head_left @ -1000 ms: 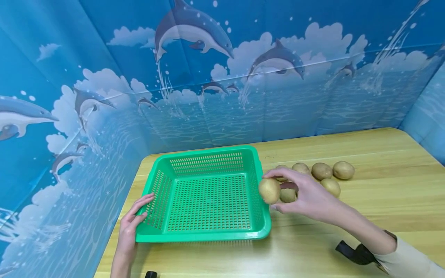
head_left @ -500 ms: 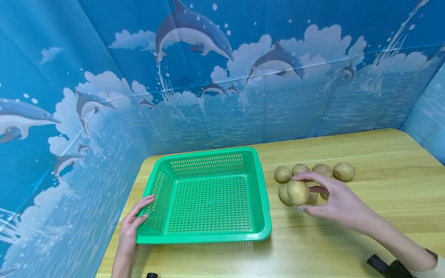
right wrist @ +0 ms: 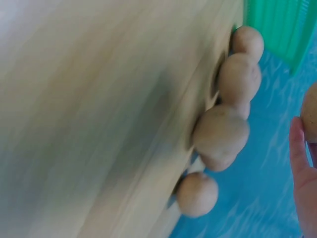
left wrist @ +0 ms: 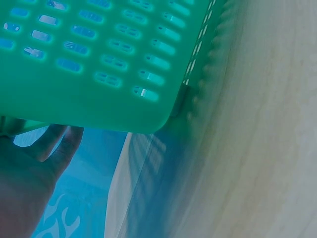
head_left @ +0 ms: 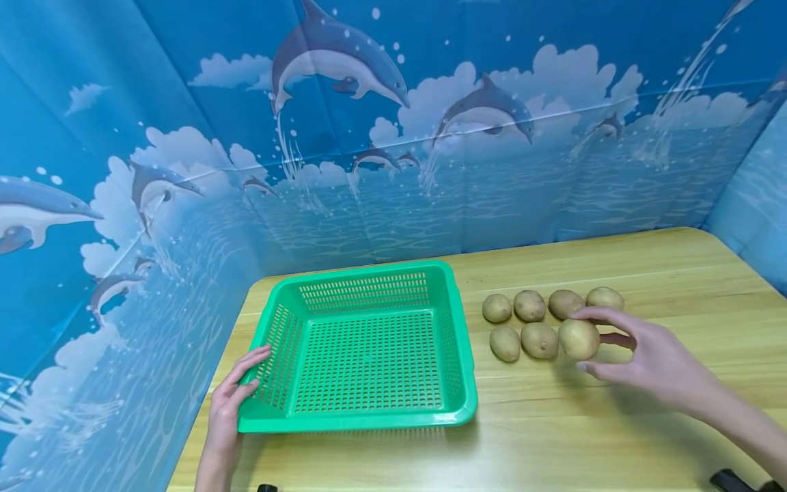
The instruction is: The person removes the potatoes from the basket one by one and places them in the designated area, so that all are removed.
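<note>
My right hand (head_left: 660, 355) pinches a potato (head_left: 579, 339) between thumb and fingers, above the right end of the front row of potatoes. In the right wrist view, part of this held potato (right wrist: 311, 114) shows at the right edge, up off the table. Two front-row potatoes, one (head_left: 505, 344) at the left and another (head_left: 540, 340) beside it, lie on the table. At the left, my left hand (head_left: 226, 403) grips the rim of a green plastic basket (head_left: 356, 419). From the left wrist, fingers (left wrist: 64, 148) show at the basket's rim.
Several more potatoes (head_left: 531, 305) form a back row on the wooden table (head_left: 553, 437). The basket's slotted floor (head_left: 369, 362) is bare. A blue dolphin-print curtain (head_left: 393, 205) stands behind and at the sides.
My right hand has carried the potato rightward, from the basket's right rim to the far end of the front row. My left hand stays on the basket.
</note>
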Demonstrator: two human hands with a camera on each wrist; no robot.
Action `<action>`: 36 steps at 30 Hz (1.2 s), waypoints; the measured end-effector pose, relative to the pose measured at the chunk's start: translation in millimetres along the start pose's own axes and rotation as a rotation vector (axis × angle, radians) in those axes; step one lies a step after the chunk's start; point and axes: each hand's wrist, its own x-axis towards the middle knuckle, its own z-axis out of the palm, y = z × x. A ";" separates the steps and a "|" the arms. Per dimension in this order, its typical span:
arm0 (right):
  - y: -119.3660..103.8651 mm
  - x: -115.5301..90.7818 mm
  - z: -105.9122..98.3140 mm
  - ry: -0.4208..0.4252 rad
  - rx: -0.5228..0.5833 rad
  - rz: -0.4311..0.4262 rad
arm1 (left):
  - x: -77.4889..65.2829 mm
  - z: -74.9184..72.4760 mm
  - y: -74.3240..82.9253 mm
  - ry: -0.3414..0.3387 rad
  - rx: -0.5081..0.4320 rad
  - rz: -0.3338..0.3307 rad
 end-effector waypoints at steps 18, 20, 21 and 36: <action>50.9 -18.9 -30.6 0.038 -0.118 0.138 | 0.4 -2.0 -2.4 -0.007 0.009 0.035; 56.0 -19.3 -34.2 0.023 -0.158 0.177 | 0.4 -1.8 -2.2 -0.004 0.012 0.033; 57.9 -19.2 -35.8 0.012 -0.178 0.196 | 0.3 -1.7 -2.0 -0.003 0.013 0.031; 79.3 -10.4 -30.1 -0.038 -0.334 0.220 | 0.8 -1.5 -3.4 -0.020 0.010 0.050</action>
